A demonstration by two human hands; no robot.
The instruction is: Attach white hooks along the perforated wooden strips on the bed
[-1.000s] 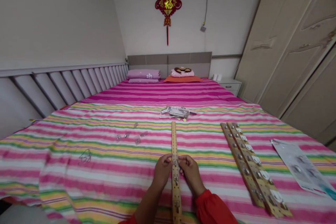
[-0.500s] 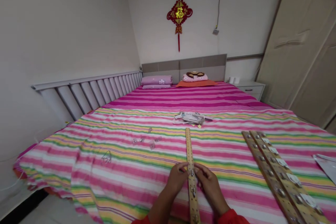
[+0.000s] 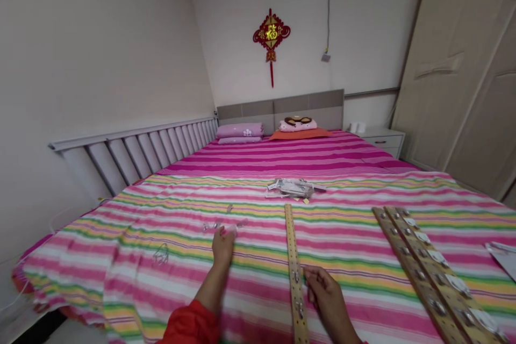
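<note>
A narrow light-wood strip [image 3: 291,242] with rows of holes lies lengthwise before me on the striped bedsheet, with several small shiny metal pieces [image 3: 299,309] on its nearer part. Just right of it is my right hand [image 3: 325,293], fingers curled and thumb and forefinger pinched together; whatever they may hold is too small to make out. My left hand [image 3: 223,247] reaches to the small clear plastic packets [image 3: 217,224] left of the strip. Its fingertips are at one packet, blurred, so their grip does not show. A small piece [image 3: 229,208] lies just beyond.
Two wooden strips [image 3: 407,247] with metal pieces and white discs lie at right. A clear plastic bag [image 3: 292,188] rests beyond the strip, a thin wire tangle [image 3: 161,253] at left, a white packet [image 3: 502,258] far right. Folded bedding [image 3: 239,131] lies by the headboard [image 3: 308,105].
My left hand has left the strip and moved left and forward to the plastic packets. My right hand stays beside the strip, slightly lower and to the right. The view has tilted up a little.
</note>
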